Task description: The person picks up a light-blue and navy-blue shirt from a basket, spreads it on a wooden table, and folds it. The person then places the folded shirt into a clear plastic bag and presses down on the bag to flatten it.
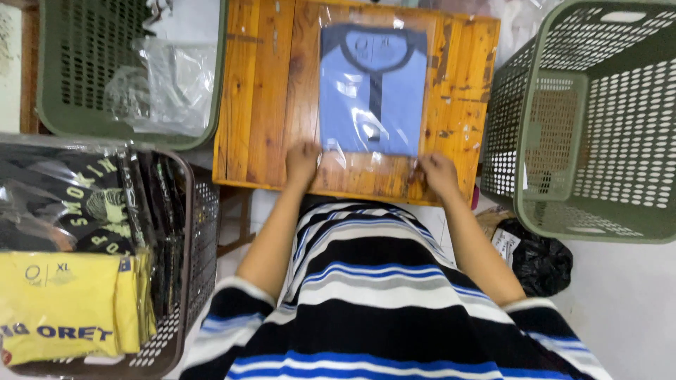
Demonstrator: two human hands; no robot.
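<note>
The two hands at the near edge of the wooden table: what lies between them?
In the head view, between the left hand and right hand lies the clear plastic bag's open end, below the folded blue shirt inside.

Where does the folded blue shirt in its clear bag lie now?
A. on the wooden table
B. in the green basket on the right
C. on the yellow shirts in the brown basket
A: the blue shirt lies flat on the wooden table, with both hands at the bag's near edge.
</note>
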